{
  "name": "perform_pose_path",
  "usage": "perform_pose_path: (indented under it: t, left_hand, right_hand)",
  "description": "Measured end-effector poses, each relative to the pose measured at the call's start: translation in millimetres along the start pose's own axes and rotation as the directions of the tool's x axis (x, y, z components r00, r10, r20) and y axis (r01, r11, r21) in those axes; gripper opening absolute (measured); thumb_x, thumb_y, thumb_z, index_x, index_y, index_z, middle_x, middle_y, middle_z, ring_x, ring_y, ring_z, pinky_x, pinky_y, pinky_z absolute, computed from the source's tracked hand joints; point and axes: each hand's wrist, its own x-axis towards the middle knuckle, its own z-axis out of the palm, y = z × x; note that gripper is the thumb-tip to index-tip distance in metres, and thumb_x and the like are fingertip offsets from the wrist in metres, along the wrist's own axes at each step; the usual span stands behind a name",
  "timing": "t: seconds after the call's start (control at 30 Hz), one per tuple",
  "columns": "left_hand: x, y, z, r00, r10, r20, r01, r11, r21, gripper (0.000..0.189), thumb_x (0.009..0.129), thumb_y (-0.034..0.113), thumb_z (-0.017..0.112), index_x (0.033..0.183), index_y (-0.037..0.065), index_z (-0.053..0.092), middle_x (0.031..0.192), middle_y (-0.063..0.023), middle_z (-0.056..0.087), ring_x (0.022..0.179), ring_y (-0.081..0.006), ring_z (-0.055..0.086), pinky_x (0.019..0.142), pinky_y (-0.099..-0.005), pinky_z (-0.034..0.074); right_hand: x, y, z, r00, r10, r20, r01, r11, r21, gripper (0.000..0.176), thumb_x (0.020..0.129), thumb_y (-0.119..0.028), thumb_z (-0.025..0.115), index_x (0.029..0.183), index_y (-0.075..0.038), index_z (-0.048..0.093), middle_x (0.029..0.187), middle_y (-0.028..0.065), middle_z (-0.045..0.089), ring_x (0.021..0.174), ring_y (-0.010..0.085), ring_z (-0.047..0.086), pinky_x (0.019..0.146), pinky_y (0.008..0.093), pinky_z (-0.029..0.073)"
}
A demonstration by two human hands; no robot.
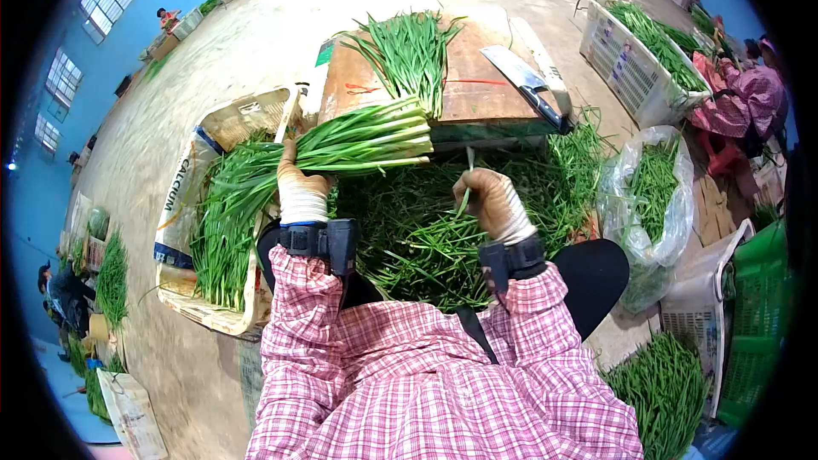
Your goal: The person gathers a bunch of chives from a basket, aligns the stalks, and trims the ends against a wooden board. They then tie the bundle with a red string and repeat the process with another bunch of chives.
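My left hand [300, 183] is closed round a bunch of long green stalks [366, 138], their pale ends pointing right. My right hand [487, 196] is closed on a thin stalk [470, 157], right of the bunch's pale ends. Beyond my hands is a wooden board [481, 77] with a pile of green stalks [407, 47] on it. A cleaver [515, 71] with a black handle lies at the board's right side. Below my hands, loose green stalks [426, 247] fill the space in front of me.
At the left stands a crate [175, 277] of green stalks. To the right are a clear plastic bag [682, 213] of greens, a white crate [626, 64] and a green crate [758, 315]. People sit at the far right and far left.
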Motion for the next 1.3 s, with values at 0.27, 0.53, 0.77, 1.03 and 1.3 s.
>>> perform_pose_path:
  t: [0.27, 0.53, 0.77, 1.03, 1.3]
  left_hand:
    - [6.7, -11.0, -4.8, 1.000, -0.011, -0.022, 0.011, 1.000, 0.026, 0.042, 0.083, 0.037, 0.073, 0.118, 0.015, 0.065, 0.124, -0.0098, 0.064, 0.113, -0.0367, 0.058, 0.098, -0.0596, 0.043]
    - [-2.4, -5.6, -3.0, 0.998, 0.047, -0.037, -0.044, 0.996, 0.081, 0.047, 0.090, 0.042, 0.061, 0.125, 0.010, 0.060, 0.127, -0.0137, 0.062, 0.118, -0.0393, 0.056, 0.100, -0.0631, 0.042]
    - [11.4, -14.1, -9.8, 1.000, -0.024, 0.010, 0.024, 1.000, -0.002, 0.045, 0.088, 0.042, 0.067, 0.122, 0.012, 0.063, 0.125, -0.0118, 0.063, 0.116, -0.0371, 0.057, 0.102, -0.0609, 0.040]
    - [16.2, -8.5, -18.0, 0.999, -0.035, 0.006, 0.034, 0.998, 0.050, 0.046, 0.084, 0.041, 0.072, 0.121, 0.015, 0.062, 0.127, -0.0102, 0.062, 0.117, -0.0367, 0.055, 0.100, -0.0581, 0.041]
    - [2.3, -16.0, -2.8, 0.999, -0.036, 0.015, 0.035, 0.996, 0.085, 0.048, 0.086, 0.041, 0.068, 0.125, 0.014, 0.060, 0.130, -0.0101, 0.061, 0.120, -0.0368, 0.054, 0.102, -0.0596, 0.039]
  right_hand:
    - [28.7, 9.5, 65.5, 0.955, -0.290, -0.068, 0.275, 0.946, -0.172, 0.026, 0.090, -0.020, 0.071, 0.101, 0.003, 0.069, 0.087, 0.0035, 0.071, 0.074, 0.0072, 0.062, 0.067, 0.0239, 0.050]
    - [0.5, -5.7, 13.0, 0.951, -0.254, -0.177, 0.279, 0.952, 0.128, 0.020, 0.085, -0.021, 0.067, 0.080, -0.003, 0.071, 0.069, 0.0038, 0.067, 0.059, 0.0108, 0.059, 0.057, 0.0246, 0.047]
    - [-10.6, -20.7, 74.1, 0.969, -0.245, -0.033, 0.207, 0.878, -0.432, 0.037, 0.080, -0.019, 0.079, 0.110, 0.000, 0.067, 0.094, 0.0061, 0.071, 0.087, 0.0140, 0.063, 0.079, 0.0306, 0.053]
    - [-20.0, -28.4, 40.7, 0.950, -0.297, -0.094, 0.298, 0.784, 0.544, 0.020, 0.090, -0.023, 0.065, 0.091, -0.004, 0.073, 0.074, 0.0033, 0.066, 0.057, 0.0077, 0.054, 0.057, 0.0208, 0.044]
    - [9.7, 1.8, 59.9, 0.901, -0.359, -0.243, 0.372, 0.928, 0.010, 0.029, 0.084, -0.008, 0.074, 0.110, 0.000, 0.065, 0.093, 0.0026, 0.069, 0.081, 0.0096, 0.063, 0.066, 0.0246, 0.052]
